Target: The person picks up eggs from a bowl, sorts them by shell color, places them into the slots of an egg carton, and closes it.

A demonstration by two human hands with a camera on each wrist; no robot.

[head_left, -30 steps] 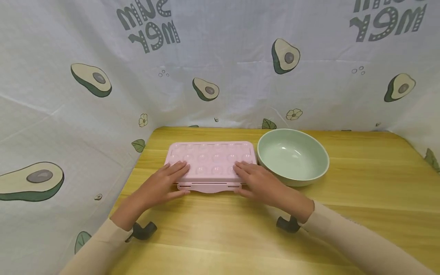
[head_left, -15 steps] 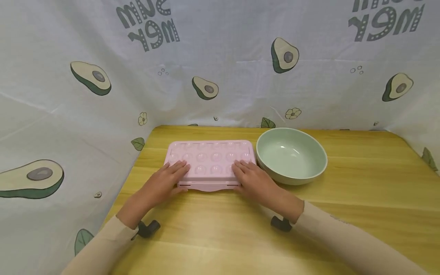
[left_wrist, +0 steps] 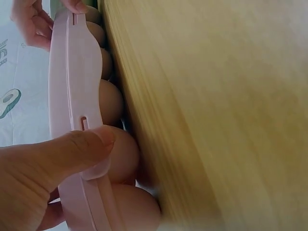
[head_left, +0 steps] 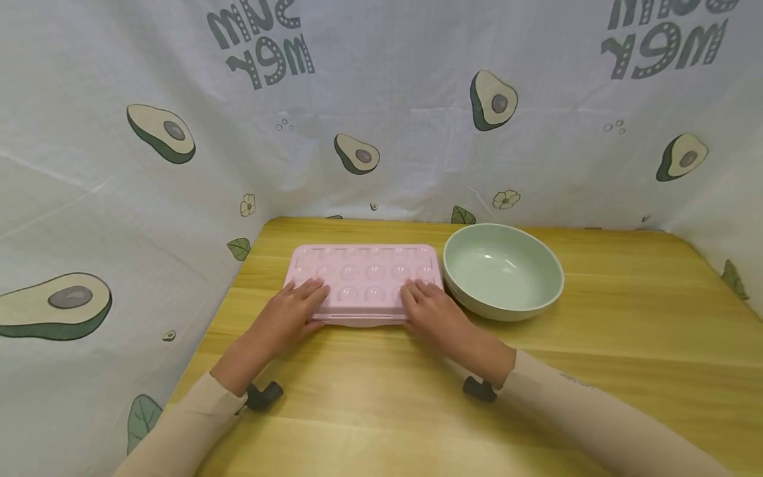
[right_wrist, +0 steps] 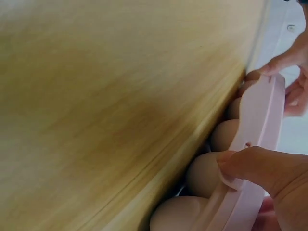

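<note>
A pink egg box [head_left: 363, 271] with a domed-bump lid lies on the table. Its front flap [left_wrist: 86, 72] hangs over a row of brown eggs [right_wrist: 204, 173], which show beneath the lid in both wrist views. On the box's left front corner, my left hand [head_left: 289, 311] has its fingers on the lid and its thumb [left_wrist: 82, 149] against the flap near a slot. My right hand [head_left: 438, 315] holds the right front corner likewise, its thumb [right_wrist: 250, 163] on the flap. Most fingers are hidden behind the lid in the wrist views.
A pale green bowl [head_left: 503, 271] stands just right of the box, its inside showing no contents. The wooden table [head_left: 369, 397] ends at a white cloth [head_left: 411, 86] printed with avocados at the back and left.
The front flap has swung downward, so less of it shows from above. Both thumbs have moved in against it and the forearms have drawn slightly inward. The box stays in place.
</note>
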